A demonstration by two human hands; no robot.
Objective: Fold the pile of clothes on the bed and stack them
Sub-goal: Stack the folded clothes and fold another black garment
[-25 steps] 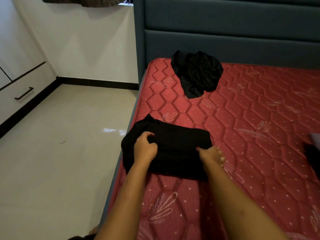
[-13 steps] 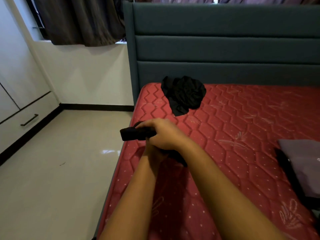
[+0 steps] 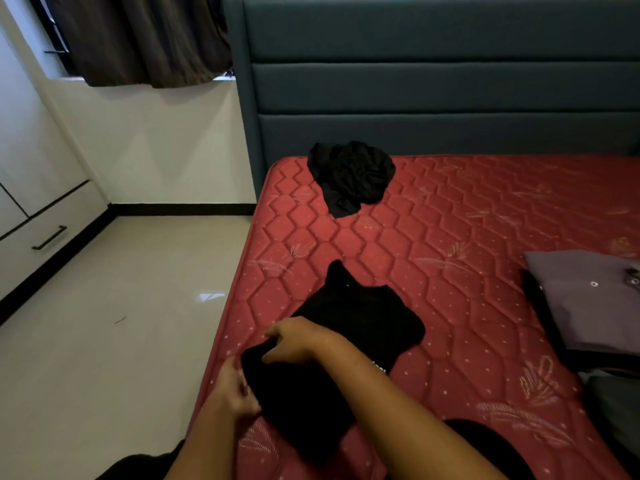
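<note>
A black garment (image 3: 349, 327) lies partly folded on the red mattress (image 3: 467, 237), close to its left edge. My left hand (image 3: 235, 393) pinches the garment's near left edge. My right hand (image 3: 294, 341) reaches across my left arm, and its fingers curl over the cloth's left corner. A crumpled black piece of clothing (image 3: 349, 174) sits near the headboard. At the right edge lies a folded stack (image 3: 588, 299), a grey garment on top of a black one.
The dark padded headboard (image 3: 433, 91) stands behind the mattress. To the left are a pale tiled floor (image 3: 104, 341), a white cabinet with a drawer handle (image 3: 48, 239), and a dark curtain (image 3: 138, 39). Another dark grey cloth (image 3: 613, 410) lies at the right edge.
Half a second ago both hands held the black garment bunched above the mattress; now it lies spread on the mattress by the left edge, with my hands at its near left corner.
</note>
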